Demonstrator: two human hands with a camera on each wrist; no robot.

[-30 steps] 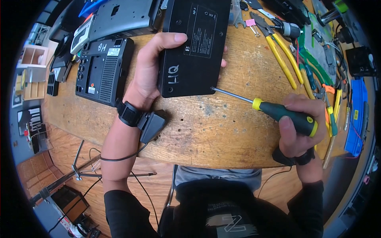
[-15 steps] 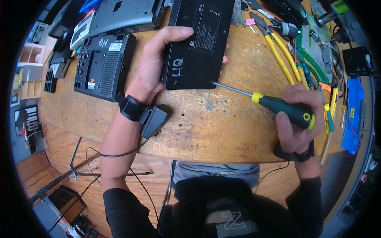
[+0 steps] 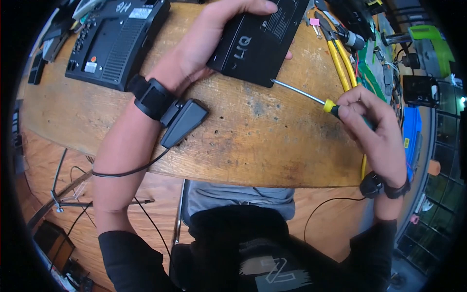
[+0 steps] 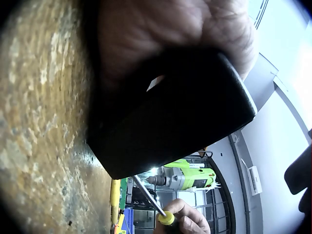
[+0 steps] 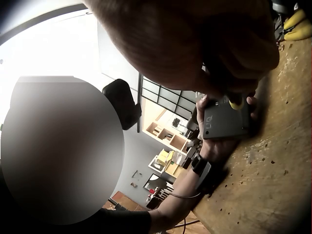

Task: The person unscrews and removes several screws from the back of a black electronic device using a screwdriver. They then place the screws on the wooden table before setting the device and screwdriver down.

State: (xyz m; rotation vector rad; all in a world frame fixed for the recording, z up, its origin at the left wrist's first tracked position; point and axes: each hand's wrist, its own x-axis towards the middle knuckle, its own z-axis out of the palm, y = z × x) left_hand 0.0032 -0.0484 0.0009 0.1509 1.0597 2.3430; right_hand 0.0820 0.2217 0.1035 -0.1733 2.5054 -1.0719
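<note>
A flat black box point(image 3: 255, 53) with silver hand-drawn letters and a printed label is tilted above the wooden table. My left hand point(image 3: 202, 41) grips it, thumb over the labelled face and fingertips showing past the far edge. In my right hand point(image 3: 377, 129) is a screwdriver point(image 3: 299, 91) with a yellow collar and dark green handle, most of the handle hidden by the fingers and palm. The tip of its shaft meets the screw-hole corner of the box nearest the right hand. The left wrist view shows the box's dark edge point(image 4: 180, 122) and the shaft running from behind it.
Left of the box lies a second black device point(image 3: 109, 44) with a ridged panel. Yellow-handled pliers point(image 3: 343, 63) and a pink binder clip point(image 3: 315, 22) lie to the right at the back. Beyond them are a green power drill point(image 3: 430, 44) and a blue tray point(image 3: 411, 138).
The head view has shifted. My right hand has moved its grip forward on the screwdriver, fingers now close to the yellow collar. The box has turned and tilted; the tip stays at its corner.
</note>
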